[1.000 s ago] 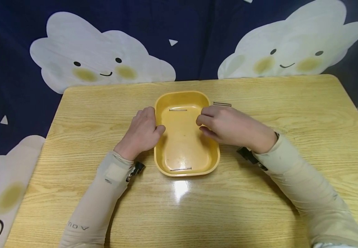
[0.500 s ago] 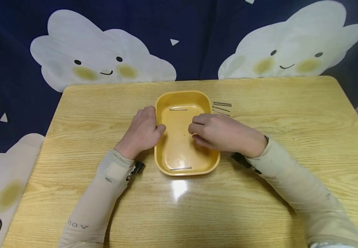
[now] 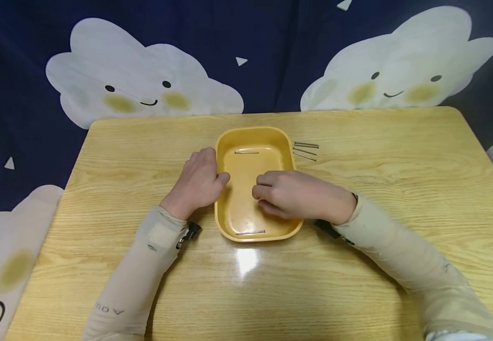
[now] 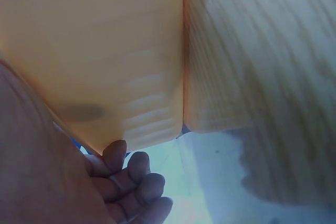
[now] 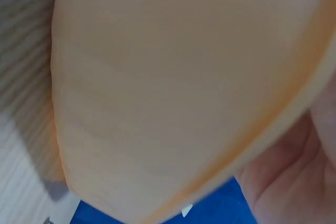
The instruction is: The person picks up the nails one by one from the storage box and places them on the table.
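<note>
My left hand [image 3: 197, 182] grips the left rim of a yellow plastic tray [image 3: 218, 213], thumb over the rim, other fingers outside. The left wrist view shows the fingertips curled beside the tray wall [image 4: 105, 51]. Over the tray's right half hangs my right hand [image 3: 289, 194], fingers curled and thumb near the index finger. Whether it pinches something there, I cannot tell. One nail [image 3: 246, 152] lies near the tray's far end. Another nail [image 3: 251, 232] lies along its near end. In the right wrist view, the palm [image 5: 289, 182] is beyond the tray rim [image 5: 220, 163].
Several loose nails [image 3: 306, 145] lie on the wooden table [image 3: 383, 156] just right of the tray. Behind the table hangs a dark blue curtain [image 3: 272, 57] with smiling clouds. Black camera mounts [image 3: 190, 232] sit under the wrists.
My right hand has moved left and nearer to me over the tray, uncovering more nails on the table at the right. The left hand stays on the rim.
</note>
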{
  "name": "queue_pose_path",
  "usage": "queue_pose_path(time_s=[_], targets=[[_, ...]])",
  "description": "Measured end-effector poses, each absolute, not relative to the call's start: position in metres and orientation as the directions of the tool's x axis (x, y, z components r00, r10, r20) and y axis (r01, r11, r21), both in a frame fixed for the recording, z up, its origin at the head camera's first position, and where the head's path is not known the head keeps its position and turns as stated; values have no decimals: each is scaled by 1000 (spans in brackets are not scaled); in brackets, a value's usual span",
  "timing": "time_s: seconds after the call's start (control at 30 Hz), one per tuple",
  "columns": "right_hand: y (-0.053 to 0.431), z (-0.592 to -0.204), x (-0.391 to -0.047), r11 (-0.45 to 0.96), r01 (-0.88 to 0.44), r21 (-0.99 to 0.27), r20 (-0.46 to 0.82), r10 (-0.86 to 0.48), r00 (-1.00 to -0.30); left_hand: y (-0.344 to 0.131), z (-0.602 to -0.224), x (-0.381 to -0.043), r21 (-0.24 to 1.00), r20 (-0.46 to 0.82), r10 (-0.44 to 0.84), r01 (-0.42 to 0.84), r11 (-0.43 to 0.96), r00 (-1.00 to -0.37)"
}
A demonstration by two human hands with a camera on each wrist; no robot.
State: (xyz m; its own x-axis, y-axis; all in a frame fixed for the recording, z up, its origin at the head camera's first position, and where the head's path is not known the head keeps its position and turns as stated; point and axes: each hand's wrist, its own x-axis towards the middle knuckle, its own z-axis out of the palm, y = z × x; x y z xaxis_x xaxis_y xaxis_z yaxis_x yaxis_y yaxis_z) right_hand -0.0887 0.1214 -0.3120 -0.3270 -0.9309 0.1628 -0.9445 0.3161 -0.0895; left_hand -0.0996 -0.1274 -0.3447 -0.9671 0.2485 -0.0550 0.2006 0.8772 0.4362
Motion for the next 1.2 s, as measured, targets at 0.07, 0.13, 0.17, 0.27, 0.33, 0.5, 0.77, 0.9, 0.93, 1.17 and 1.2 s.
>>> queue_pose_path(time_s=[0.07,0.13,0.17,0.27,0.33,0.5,0.77,0.9,0.93,1.17,1.2], targets=[[121,-314,-86,303,-949,-90,161,-936,-314,-126,-345,-100,438,-54,252,204,875,-966],[120,-314,-83,290,-951,-108,152,-941,-304,-125,-345,-101,437,-50,257,210,875,-965],[119,-315,-82,282,-952,-120,149,-943,-298,-125,-345,-102,435,-49,259,212,875,-965],[119,-315,-78,273,-948,-166,135,-946,-296,-125,-345,-103,436,-44,262,218,873,-964],[119,-315,-77,274,-944,-185,135,-944,-300,-125,-346,-105,436,-39,265,222,872,-964],[119,-316,-76,273,-945,-180,141,-944,-299,-124,-347,-107,432,-47,269,223,874,-962],[113,-323,-74,261,-955,-138,130,-952,-279,-126,-347,-107,433,-42,252,210,876,-967],[110,-324,-74,266,-953,-142,120,-951,-284,-127,-348,-107,434,-38,243,203,878,-969],[108,-324,-73,264,-954,-143,118,-952,-282,-127,-348,-107,433,-38,244,204,878,-969],[97,-328,-69,244,-961,-126,108,-960,-258,-131,-348,-105,430,-53,239,194,882,-969],[95,-328,-69,236,-964,-122,112,-962,-250,-131,-347,-104,430,-55,235,190,883,-970]])
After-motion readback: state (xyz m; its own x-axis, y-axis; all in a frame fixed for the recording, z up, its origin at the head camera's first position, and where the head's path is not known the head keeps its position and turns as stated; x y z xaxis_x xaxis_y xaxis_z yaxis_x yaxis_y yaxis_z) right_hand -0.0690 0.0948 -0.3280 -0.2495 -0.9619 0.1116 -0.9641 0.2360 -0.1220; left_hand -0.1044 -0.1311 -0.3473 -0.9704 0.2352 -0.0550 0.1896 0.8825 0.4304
